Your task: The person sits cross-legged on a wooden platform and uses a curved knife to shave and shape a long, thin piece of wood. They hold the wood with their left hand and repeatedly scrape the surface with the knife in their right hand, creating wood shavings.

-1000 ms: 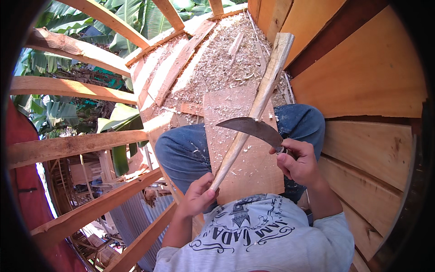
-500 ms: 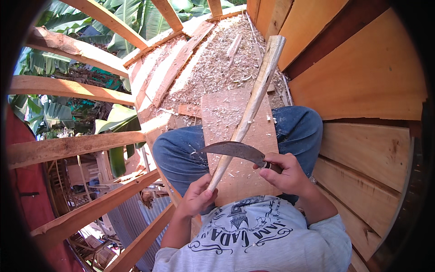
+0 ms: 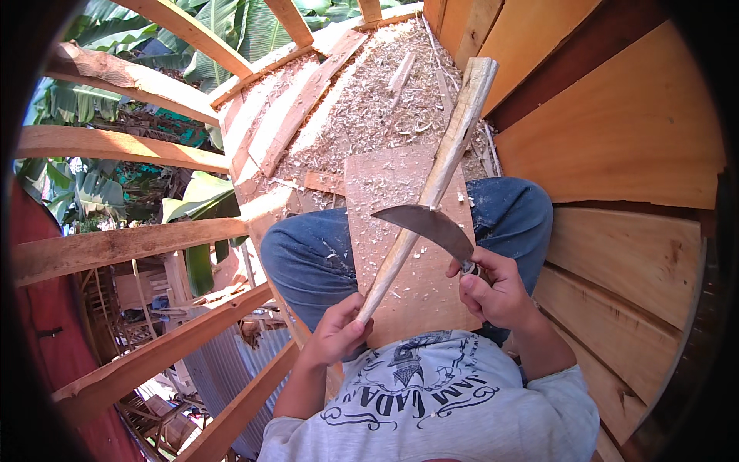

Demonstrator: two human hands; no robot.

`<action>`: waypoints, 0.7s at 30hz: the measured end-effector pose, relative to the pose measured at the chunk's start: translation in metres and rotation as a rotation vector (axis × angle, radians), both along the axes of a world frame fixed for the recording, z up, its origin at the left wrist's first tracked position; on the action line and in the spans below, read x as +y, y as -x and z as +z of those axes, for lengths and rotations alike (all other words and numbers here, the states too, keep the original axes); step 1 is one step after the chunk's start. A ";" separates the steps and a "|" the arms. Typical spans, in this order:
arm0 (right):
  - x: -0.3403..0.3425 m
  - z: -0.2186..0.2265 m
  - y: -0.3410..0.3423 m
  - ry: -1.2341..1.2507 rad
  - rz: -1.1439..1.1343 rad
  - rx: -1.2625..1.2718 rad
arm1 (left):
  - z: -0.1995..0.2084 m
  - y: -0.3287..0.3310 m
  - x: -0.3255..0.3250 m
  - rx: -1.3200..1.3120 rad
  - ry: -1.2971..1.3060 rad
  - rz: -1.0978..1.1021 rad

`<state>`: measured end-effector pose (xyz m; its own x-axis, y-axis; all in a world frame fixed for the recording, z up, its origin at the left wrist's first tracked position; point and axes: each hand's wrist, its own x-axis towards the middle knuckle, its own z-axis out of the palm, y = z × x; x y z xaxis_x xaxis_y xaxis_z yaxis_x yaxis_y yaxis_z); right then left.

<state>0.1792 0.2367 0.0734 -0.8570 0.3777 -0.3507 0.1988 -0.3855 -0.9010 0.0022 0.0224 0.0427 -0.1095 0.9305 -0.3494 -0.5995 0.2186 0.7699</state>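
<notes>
My left hand point(image 3: 341, 329) is closed round the near end of a long, pale wooden stick point(image 3: 436, 179). The stick slants up and away to the right over a flat board point(image 3: 416, 304) lying across my lap. In my right hand point(image 3: 496, 289) is the handle of a sickle point(image 3: 431, 228) with a broad, dark curved blade. That blade crosses over the middle of the stick, its tip pointing left. Whether the edge touches the wood I cannot tell. Small shavings are scattered on the board.
Wood shavings point(image 3: 369, 104) and loose planks point(image 3: 314, 104) cover the floor ahead. A slatted wooden railing point(image 3: 131, 248) runs along the left, with banana leaves beyond it. Wooden wall panels point(image 3: 616, 131) rise close on the right. My bent knees in jeans point(image 3: 308, 258) flank the board.
The sickle has moved right and farther up the stick, and its blade has tilted, with the handle end lower. My left hand and the stick have barely shifted.
</notes>
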 end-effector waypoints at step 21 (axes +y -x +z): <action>0.008 -0.011 -0.004 -0.312 -0.215 0.011 | 0.004 0.000 -0.003 -0.062 0.035 0.002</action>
<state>0.1835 0.2448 0.0624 -0.7497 0.6362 -0.1820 0.1335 -0.1240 -0.9833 0.0021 0.0196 0.0471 -0.0883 0.9174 -0.3881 -0.6465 0.2436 0.7230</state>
